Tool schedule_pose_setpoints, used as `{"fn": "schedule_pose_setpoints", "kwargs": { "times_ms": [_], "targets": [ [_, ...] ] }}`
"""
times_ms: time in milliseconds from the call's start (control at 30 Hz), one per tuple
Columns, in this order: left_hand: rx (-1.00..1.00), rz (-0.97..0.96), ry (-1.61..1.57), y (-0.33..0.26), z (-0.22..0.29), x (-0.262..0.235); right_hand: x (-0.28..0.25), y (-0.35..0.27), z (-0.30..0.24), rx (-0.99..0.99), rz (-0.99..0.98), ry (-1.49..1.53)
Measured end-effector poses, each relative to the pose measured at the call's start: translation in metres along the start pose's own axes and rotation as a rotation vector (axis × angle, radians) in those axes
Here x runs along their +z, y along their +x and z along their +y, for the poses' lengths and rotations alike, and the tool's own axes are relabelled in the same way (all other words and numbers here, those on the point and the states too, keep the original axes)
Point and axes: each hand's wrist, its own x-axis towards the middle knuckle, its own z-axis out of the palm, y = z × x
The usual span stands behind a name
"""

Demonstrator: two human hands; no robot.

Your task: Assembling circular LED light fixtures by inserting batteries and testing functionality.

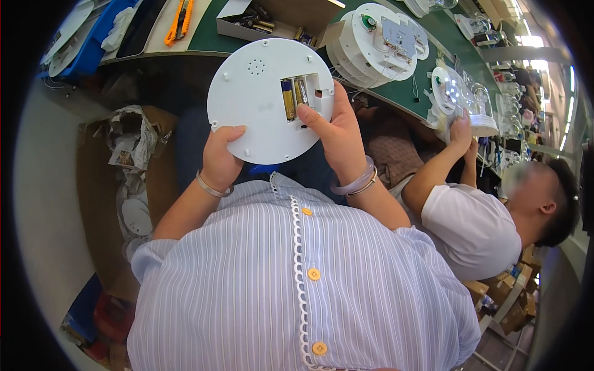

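Between both hands I hold a round white plastic base (260, 99) with a speaker grille of small holes and several little pegs near its rim. My left hand (224, 151) grips its lower left edge, thumb on the face. At the right edge, my right hand (339, 130) has its fingers behind the disc and its thumb by the rectangular battery compartment (316, 81). Two batteries lie side by side in there: a gold-and-dark battery (288, 99) and another battery (301, 91) that my right thumb touches at its lower end.
On the green bench (210, 25) stand an open box of batteries (247, 25), an orange utility knife (179, 23) and stacked white discs (352, 52) with a circuit board. To the right, a co-worker (476, 222) handles a clear-domed piece (479, 108). A cardboard box (102, 204) of scraps stands left.
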Motion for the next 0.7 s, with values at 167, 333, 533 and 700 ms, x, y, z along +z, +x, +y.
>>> {"fn": "schedule_pose_setpoints", "kwargs": {
  "times_ms": [167,333,533,700],
  "targets": [
    [0.003,0.007,-0.030,-0.003,0.001,-0.006,0.008,0.003,-0.002,0.045,-0.012,0.141],
    [0.083,-0.014,-0.048,-0.006,0.003,-0.012,0.018,0.006,0.007,0.039,-0.008,0.099],
    [0.216,0.063,0.218,0.000,0.017,-0.038,0.022,0.018,0.014,-0.171,0.004,-0.286],
    [0.241,0.161,0.005,0.002,0.027,-0.037,0.009,0.068,-0.024,-0.690,0.146,-1.138]
  ]
}}
